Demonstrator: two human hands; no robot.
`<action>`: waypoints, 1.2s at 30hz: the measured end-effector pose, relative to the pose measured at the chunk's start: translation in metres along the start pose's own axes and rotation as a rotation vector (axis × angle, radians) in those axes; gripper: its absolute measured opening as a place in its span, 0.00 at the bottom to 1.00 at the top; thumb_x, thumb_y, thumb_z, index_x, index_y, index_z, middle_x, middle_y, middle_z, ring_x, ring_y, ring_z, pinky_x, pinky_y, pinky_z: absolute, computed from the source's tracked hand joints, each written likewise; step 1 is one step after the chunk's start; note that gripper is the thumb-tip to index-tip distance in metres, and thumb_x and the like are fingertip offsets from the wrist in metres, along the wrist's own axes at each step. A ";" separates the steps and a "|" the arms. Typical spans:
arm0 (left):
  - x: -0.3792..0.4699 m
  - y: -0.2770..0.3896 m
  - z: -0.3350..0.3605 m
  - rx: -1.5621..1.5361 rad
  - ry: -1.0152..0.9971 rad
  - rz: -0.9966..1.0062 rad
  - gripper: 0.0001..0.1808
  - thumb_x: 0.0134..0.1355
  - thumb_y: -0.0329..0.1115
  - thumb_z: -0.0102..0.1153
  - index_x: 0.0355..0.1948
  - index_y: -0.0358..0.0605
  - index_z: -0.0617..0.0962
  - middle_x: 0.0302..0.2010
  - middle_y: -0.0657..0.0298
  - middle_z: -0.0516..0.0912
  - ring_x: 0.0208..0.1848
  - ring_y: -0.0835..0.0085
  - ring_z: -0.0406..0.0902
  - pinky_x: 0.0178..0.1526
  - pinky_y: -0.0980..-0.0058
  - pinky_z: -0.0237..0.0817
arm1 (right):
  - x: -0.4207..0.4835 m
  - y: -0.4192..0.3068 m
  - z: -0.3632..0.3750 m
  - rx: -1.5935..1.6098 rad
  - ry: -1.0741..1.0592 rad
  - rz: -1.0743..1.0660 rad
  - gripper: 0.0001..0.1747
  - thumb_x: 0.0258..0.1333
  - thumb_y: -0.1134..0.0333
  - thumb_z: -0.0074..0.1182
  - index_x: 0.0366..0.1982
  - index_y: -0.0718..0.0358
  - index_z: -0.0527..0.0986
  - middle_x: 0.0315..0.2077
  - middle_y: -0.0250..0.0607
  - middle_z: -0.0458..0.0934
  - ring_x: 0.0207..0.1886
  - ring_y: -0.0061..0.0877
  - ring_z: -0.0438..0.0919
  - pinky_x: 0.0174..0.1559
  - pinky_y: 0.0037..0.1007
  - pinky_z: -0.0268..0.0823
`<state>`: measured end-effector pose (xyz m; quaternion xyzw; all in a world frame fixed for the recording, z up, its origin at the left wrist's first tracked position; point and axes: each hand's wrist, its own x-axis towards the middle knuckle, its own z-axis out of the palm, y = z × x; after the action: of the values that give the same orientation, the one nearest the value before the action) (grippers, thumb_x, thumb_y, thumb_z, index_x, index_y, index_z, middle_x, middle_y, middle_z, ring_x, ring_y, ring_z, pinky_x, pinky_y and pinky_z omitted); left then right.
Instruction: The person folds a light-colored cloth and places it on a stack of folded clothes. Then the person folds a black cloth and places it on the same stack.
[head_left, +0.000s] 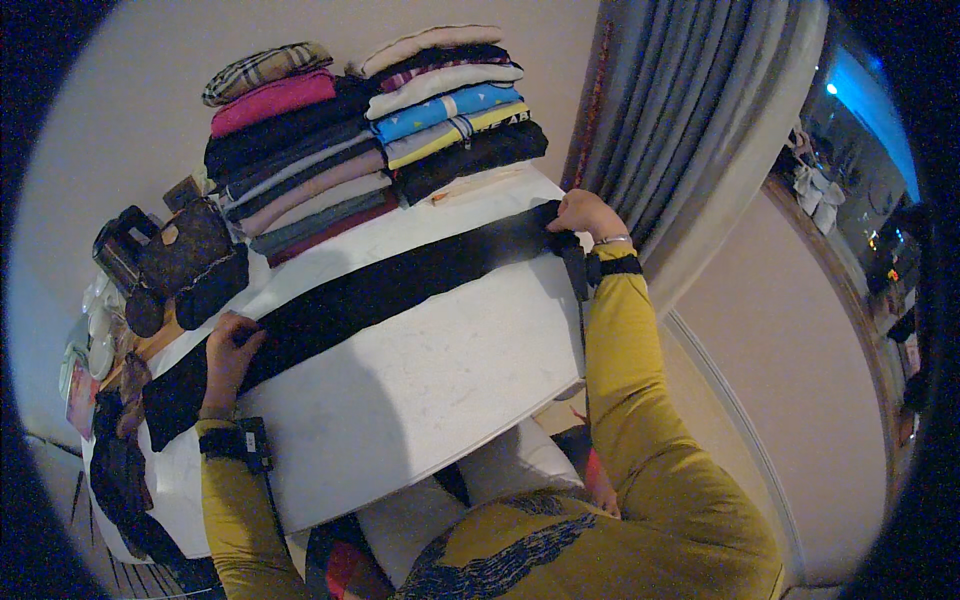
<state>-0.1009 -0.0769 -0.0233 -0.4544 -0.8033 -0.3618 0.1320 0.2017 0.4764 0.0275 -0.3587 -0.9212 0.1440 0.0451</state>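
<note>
A long black garment, folded into a narrow strip (390, 283), lies across the white table (457, 382). My right hand (589, 216) pinches its far right end at the table's edge. My left hand (231, 356), fingers curled, rests on the strip nearer its left end and seems to grip the fabric, though the fingertips are partly hidden. The strip's left end extends past my left hand and lies on the table. What the garment is exactly cannot be told from this fold.
Behind the strip stand two stacks of folded clothes, one on the left (300, 169) and one on the right (450, 112). Brown bags (187, 247) sit at the back left. Dark crumpled cloth (120, 472) hangs over the left edge. A grey curtain (675, 97) hangs at the right.
</note>
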 end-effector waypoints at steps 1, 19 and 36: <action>0.000 -0.001 0.000 -0.019 -0.006 -0.019 0.11 0.49 0.22 0.71 0.32 0.40 0.81 0.34 0.60 0.78 0.36 0.67 0.78 0.42 0.73 0.70 | 0.001 -0.001 0.000 -0.016 -0.009 0.023 0.27 0.36 0.51 0.73 0.32 0.68 0.84 0.34 0.53 0.85 0.37 0.43 0.84 0.42 0.40 0.76; -0.002 -0.007 0.002 -0.111 -0.015 -0.089 0.10 0.51 0.22 0.71 0.33 0.39 0.80 0.35 0.62 0.79 0.39 0.70 0.78 0.45 0.74 0.70 | 0.031 0.028 0.022 0.549 0.439 -0.063 0.16 0.48 0.62 0.68 0.35 0.68 0.84 0.30 0.45 0.87 0.32 0.30 0.85 0.36 0.32 0.74; 0.001 0.007 -0.004 -0.033 -0.016 -0.141 0.12 0.51 0.34 0.73 0.34 0.41 0.84 0.34 0.59 0.80 0.38 0.64 0.80 0.43 0.69 0.73 | 0.032 0.032 0.026 0.578 0.304 -0.040 0.23 0.47 0.59 0.72 0.37 0.73 0.82 0.31 0.41 0.85 0.33 0.24 0.81 0.39 0.27 0.71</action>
<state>-0.0965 -0.0770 -0.0166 -0.4015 -0.8283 -0.3798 0.0923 0.1943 0.5143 -0.0071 -0.3303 -0.8317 0.3437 0.2847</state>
